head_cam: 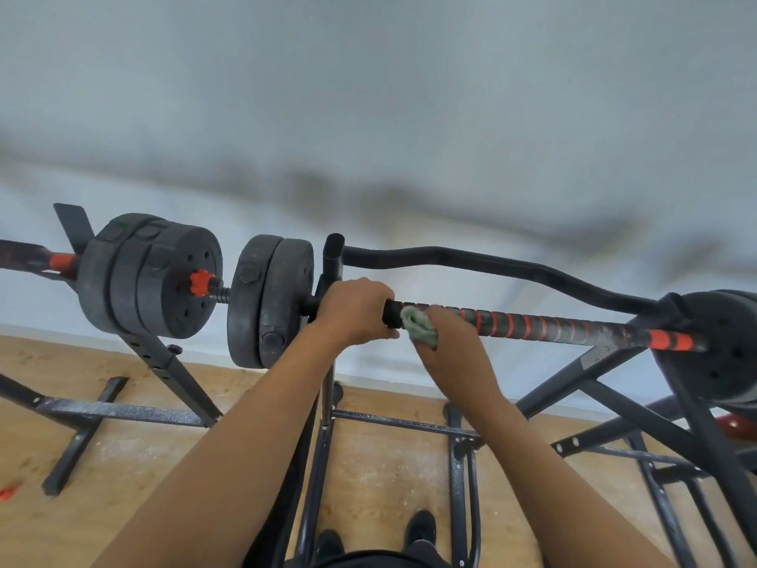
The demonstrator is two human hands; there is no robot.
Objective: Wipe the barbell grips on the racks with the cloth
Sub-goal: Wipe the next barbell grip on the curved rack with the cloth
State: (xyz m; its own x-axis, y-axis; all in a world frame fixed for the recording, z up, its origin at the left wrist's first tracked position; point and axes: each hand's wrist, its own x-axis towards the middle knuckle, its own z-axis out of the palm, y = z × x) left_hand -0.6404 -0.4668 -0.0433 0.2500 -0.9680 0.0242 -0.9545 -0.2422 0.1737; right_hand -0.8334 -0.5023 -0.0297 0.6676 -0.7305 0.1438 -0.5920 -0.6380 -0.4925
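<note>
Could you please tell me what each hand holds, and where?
Left hand grips the red-and-black wrapped barbell bar at its left end; right hand holds a bunched green cloth against it.

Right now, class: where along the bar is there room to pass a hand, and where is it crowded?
Free: the striped grip between right hand and right plate. Crowded: the bar at its left end, where left hand, cloth and plates sit close.

Grip (545,325) bare rightward until the end plate (721,346) blocks.
</note>
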